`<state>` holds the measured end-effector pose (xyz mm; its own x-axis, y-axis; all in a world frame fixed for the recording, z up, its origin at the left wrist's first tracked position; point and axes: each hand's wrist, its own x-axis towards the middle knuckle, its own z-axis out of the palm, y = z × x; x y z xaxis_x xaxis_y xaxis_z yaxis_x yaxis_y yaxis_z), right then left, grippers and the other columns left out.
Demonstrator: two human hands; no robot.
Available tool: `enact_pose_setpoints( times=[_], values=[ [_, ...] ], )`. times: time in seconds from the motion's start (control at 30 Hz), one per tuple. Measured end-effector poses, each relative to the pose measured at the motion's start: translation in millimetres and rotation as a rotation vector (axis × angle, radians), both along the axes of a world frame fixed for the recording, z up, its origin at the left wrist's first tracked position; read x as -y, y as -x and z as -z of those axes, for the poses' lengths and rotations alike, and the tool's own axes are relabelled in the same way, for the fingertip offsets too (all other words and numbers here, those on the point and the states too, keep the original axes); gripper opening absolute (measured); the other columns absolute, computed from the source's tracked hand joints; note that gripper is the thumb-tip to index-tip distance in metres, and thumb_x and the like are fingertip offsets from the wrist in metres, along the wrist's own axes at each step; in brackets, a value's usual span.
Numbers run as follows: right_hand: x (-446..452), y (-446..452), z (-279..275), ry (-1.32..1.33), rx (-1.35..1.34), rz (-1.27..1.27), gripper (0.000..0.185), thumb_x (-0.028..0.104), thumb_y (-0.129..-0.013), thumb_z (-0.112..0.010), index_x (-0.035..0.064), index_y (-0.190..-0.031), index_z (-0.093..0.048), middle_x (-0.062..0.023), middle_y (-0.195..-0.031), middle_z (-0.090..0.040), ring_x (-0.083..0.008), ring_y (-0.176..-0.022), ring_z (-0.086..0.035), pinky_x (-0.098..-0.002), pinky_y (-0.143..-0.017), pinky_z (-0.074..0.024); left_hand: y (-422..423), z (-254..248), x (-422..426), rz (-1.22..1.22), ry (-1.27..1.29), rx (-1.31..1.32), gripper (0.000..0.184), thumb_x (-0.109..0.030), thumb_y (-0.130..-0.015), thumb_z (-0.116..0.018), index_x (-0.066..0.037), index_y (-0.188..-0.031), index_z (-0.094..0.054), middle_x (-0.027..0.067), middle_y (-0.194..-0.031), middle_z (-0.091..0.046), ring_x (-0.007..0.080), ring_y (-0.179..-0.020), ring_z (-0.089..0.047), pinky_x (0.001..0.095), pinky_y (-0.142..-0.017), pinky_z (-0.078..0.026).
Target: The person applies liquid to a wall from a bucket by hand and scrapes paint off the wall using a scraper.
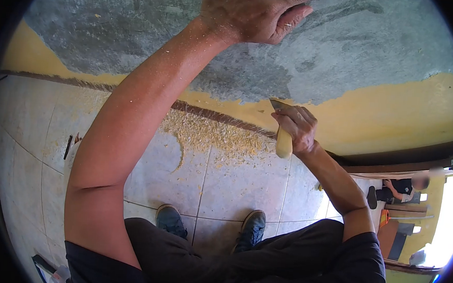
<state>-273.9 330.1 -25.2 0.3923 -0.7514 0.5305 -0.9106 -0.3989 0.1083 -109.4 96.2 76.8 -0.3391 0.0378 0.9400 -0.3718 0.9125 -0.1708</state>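
Note:
My right hand is wrapped round the pale yellow handle of a scraper. Its dark metal blade meets the wall where yellow paint borders bare grey plaster. Higher up, my left hand rests against the grey part, thumb out and holding nothing. The upper frame edge cuts off some of its fingers. Dust and small flecks cling to the left forearm. Below the wall, yellowish paint flakes lie heaped and scattered over the floor.
Light floor tiles spread beneath my two dark shoes. A brown skirting strip runs along the wall's foot. To the right, beyond a doorway edge, another person sits near some boards.

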Motion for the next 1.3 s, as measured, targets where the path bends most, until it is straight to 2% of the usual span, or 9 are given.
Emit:
enact_pose_setpoints(
  times=[0.17,0.23,0.53,0.7,0.9,1.03,1.07,1.1,1.3],
  values=[
    [13.4,-3.8,-14.3,0.079,0.106,0.041,0.007,0.003,-0.077,-0.071,0.0036,-0.083,-0.068,-0.0131,-0.081,-0.072,-0.0297,-0.075,-0.072,-0.0375,-0.063,-0.0567,2.0,3.4,1.1,-0.006,0.019,-0.018,0.054,-0.038,-0.106,-0.036,-0.025,-0.158,-0.037,0.0041,-0.167,-0.026,0.0292,-0.155,-0.02,0.0518,-0.127,-0.009],
    [12.3,16.4,20.0,-0.009,0.098,0.034,0.017,0.017,-0.073,-0.075,0.0074,-0.086,-0.071,-0.0077,-0.086,-0.073,-0.0242,-0.075,-0.071,-0.0376,-0.061,-0.0555,1.5,1.9,-0.2,0.001,0.018,-0.023,0.053,-0.038,-0.106,-0.036,-0.025,-0.158,-0.037,0.0042,-0.167,-0.027,0.0293,-0.155,-0.02,0.0521,-0.127,-0.01],
    [5.4,12.3,-7.6,0.084,0.021,-0.022,0.013,0.015,-0.076,-0.07,0.0064,-0.085,-0.067,-0.0083,-0.086,-0.072,-0.0256,-0.073,-0.07,-0.0383,-0.06,-0.0539,1.2,1.6,-0.3,0.014,0.012,-0.024,0.053,-0.038,-0.106,-0.036,-0.025,-0.157,-0.039,0.0042,-0.166,-0.029,0.0291,-0.155,-0.023,0.0525,-0.126,-0.012],
    [9.7,7.5,4.1,0.025,0.135,0.13,0.02,0.013,-0.068,-0.077,0.0095,-0.085,-0.068,-0.0073,-0.085,-0.071,-0.0265,-0.074,-0.07,-0.0367,-0.063,-0.0548,1.8,3.9,-1.7,0.016,0.027,-0.051,0.052,-0.038,-0.106,-0.036,-0.023,-0.155,-0.044,0.0046,-0.165,-0.032,0.0292,-0.154,-0.024,0.0514,-0.126,-0.011],
    [4.0,9.2,-1.3,0.061,0.06,-0.015,0.024,0.018,-0.068,-0.082,0.0086,-0.086,-0.069,-0.0078,-0.082,-0.072,-0.0276,-0.07,-0.07,-0.039,-0.064,-0.0566,-0.1,1.3,-1.7,-0.004,0.016,-0.03,0.053,-0.038,-0.106,-0.035,-0.022,-0.156,-0.041,0.0054,-0.166,-0.03,0.0295,-0.155,-0.023,0.0518,-0.126,-0.011],
    [4.1,11.6,-16.6,0.021,0.143,0.039,0.023,0.014,-0.067,-0.079,0.0086,-0.087,-0.071,-0.0088,-0.081,-0.073,-0.0263,-0.074,-0.072,-0.0387,-0.066,-0.0578,1.4,3.6,-1.1,0.017,0.017,-0.014,0.053,-0.036,-0.106,-0.036,-0.022,-0.157,-0.039,0.0051,-0.167,-0.029,0.0299,-0.155,-0.022,0.0522,-0.126,-0.011],
    [1.9,19.1,14.1,0.007,0.2,0.077,0.022,0.012,-0.065,-0.078,0.0084,-0.086,-0.071,-0.0088,-0.082,-0.073,-0.027,-0.074,-0.071,-0.038,-0.066,-0.0577,0.5,1.5,-1.6,0.02,0.01,-0.02,0.053,-0.036,-0.106,-0.036,-0.022,-0.157,-0.039,0.0051,-0.167,-0.029,0.0301,-0.155,-0.022,0.0523,-0.126,-0.011],
    [0.2,28.4,30.8,-0.006,0.029,0.074,0.018,0.012,-0.067,-0.076,0.0083,-0.084,-0.071,-0.009,-0.082,-0.073,-0.0277,-0.074,-0.071,-0.0374,-0.066,-0.0571,-0.2,-2.0,-2.8,0.017,0.022,-0.029,0.053,-0.036,-0.106,-0.036,-0.022,-0.157,-0.039,0.0051,-0.167,-0.029,0.0301,-0.155,-0.022,0.0523,-0.126,-0.011],
    [4.2,1.2,-17.0,0.101,0.068,0.062,0.01,0.015,-0.074,-0.072,0.0067,-0.08,-0.068,-0.0069,-0.08,-0.071,-0.0244,-0.072,-0.07,-0.0367,-0.063,-0.0549,1.0,1.1,-1.9,0.001,0.037,-0.025,0.052,-0.036,-0.106,-0.035,-0.022,-0.156,-0.041,0.0055,-0.165,-0.032,0.0303,-0.154,-0.024,0.0521,-0.126,-0.011]
  ],
)
